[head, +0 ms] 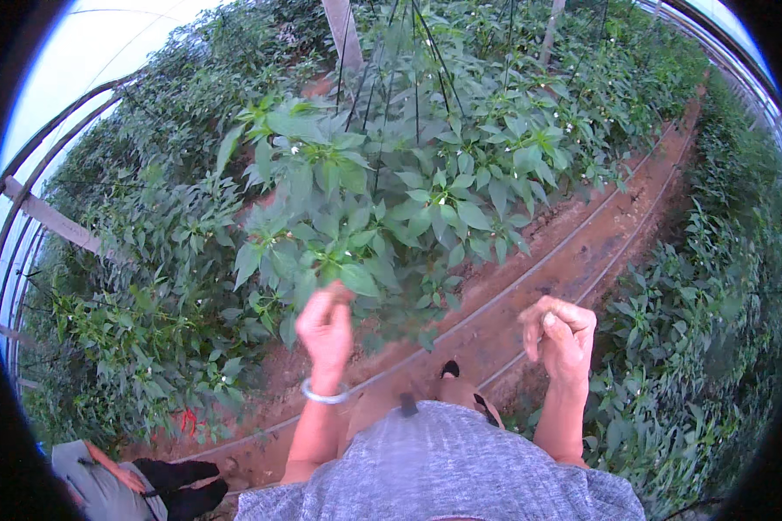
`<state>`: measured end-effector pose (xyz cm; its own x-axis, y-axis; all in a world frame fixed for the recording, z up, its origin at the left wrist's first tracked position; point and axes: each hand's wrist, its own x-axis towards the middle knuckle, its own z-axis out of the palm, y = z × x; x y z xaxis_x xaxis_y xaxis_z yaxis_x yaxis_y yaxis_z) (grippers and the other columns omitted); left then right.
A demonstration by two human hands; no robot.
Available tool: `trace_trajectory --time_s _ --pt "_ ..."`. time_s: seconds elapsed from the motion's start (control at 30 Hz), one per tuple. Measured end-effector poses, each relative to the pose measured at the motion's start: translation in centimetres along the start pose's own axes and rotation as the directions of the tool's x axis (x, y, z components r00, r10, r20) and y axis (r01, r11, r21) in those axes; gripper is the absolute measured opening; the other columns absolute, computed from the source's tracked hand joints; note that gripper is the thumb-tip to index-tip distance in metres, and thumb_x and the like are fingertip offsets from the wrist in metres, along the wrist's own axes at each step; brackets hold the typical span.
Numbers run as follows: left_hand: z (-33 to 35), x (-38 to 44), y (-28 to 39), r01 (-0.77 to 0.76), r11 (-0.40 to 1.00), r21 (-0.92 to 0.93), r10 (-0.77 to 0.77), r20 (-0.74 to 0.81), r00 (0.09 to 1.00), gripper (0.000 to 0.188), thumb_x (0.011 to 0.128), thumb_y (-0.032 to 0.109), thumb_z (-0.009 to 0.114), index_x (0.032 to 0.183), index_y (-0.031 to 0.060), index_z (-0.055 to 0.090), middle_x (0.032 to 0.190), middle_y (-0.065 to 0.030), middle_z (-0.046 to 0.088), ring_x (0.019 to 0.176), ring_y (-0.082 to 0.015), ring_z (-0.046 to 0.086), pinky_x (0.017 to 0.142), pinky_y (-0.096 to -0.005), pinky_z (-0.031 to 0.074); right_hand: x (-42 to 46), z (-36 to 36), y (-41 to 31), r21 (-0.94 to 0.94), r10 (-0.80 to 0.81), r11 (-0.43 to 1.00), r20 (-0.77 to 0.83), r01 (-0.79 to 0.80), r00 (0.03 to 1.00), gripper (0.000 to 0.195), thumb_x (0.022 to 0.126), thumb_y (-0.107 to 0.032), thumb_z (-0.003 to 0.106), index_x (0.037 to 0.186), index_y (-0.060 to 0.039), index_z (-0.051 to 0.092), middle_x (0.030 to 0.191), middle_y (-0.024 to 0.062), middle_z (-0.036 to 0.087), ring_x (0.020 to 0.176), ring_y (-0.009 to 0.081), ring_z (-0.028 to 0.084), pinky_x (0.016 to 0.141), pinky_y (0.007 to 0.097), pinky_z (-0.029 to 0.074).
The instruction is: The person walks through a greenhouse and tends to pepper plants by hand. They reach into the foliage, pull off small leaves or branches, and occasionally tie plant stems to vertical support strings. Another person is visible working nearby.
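Note:
My left hand [326, 323], with a silvery bangle [324, 393] at the wrist, is raised with bent fingers just below the leaves of a pepper plant [358, 279]. Its fingertips are blurred and overlap the lowest leaves, so whether they pinch anything is hidden. Over the path, my right hand [564, 335] hovers with its fingers curled in and the thumb against them; nothing shows in it. Small white flowers [442, 201] dot the leafy plants. Thin dark strings [417, 98] run down into the foliage from above.
A bare soil path [560, 267] runs diagonally, with pale hoses [515, 284] along it. Dense plants [697, 338] line the right side. Concrete posts [344, 32] and curved greenhouse frame tubes [52, 124] stand around. Another person [114, 482] is at lower left, near red strands [188, 422].

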<state>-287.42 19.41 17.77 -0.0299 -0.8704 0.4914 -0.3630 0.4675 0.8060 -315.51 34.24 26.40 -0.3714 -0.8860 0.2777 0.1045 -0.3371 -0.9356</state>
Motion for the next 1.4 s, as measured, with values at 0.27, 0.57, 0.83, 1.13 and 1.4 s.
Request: trace_trajectory --time_s 0.27,0.57,0.83,1.13,1.4 --pt "-2.7 5.4 5.2 -0.026 1.0 -0.01 0.025 -0.085 0.996 0.023 0.087 -0.017 0.047 0.091 -0.0066 0.068 0.095 -0.011 0.07 0.08 -0.0147 0.067 0.072 -0.0251 0.054 5.6 4.8 -9.8 0.463 -0.498 0.822 0.3 0.333 0.814 0.02 0.092 -0.011 0.051 0.081 -0.0002 0.064 0.061 0.0091 0.057 0.05 0.0204 0.054 0.044 0.0304 0.043" --pt "1.0 16.2 -0.8 -0.124 0.858 0.498 0.025 0.201 0.979 0.022 0.087 0.005 0.059 0.107 0.0002 0.066 0.097 -0.021 0.068 0.092 -0.0359 0.066 0.084 -0.0399 0.052 9.0 4.2 -10.4 0.686 -0.729 0.656 0.47 0.314 0.497 0.033 0.103 -0.03 0.051 0.134 -0.0385 0.057 0.078 0.0061 0.06 0.047 0.0063 0.045 0.035 0.0229 0.035" --pt "3.6 22.8 -11.6 0.171 0.985 0.015 -0.145 0.6 0.786 0.018 0.091 0.009 0.054 0.1 0.0002 0.067 0.089 -0.0116 0.069 0.083 -0.0224 0.065 0.076 -0.0377 0.051 15.2 2.9 -0.8 0.113 -0.053 0.992 0.046 0.047 0.998 0.025 0.092 -0.014 0.055 0.096 0.0077 0.068 0.067 0.0049 0.058 0.05 0.0107 0.05 0.046 0.0254 0.038" --pt "4.2 24.8 -11.0 0.258 0.953 -0.161 -0.251 0.065 0.966 0.018 0.094 0.02 0.067 0.097 0.0036 0.06 0.07 -0.0054 0.061 0.061 -0.0138 0.058 0.057 -0.0291 0.046 32.4 6.5 16.1 -0.01 -0.017 1.0 0.43 0.023 0.903 0.033 0.099 -0.003 0.042 0.127 0.0059 0.056 0.119 0.0175 0.065 0.108 0.0235 0.065 0.088 0.0348 0.056" --pt "5.9 32.7 -7.0 0.309 0.91 -0.278 -0.334 -0.047 0.941 0.019 0.088 0.008 0.072 0.098 -0.0054 0.063 0.08 -0.0093 0.067 0.059 -0.0173 0.063 0.053 -0.028 0.051 44.7 13.6 19.8 -0.328 0.075 0.928 0.629 0.177 0.774 0.029 0.095 -0.02 0.053 0.116 -0.001 0.063 0.101 0.0085 0.072 0.09 0.0178 0.066 0.078 0.0309 0.051"
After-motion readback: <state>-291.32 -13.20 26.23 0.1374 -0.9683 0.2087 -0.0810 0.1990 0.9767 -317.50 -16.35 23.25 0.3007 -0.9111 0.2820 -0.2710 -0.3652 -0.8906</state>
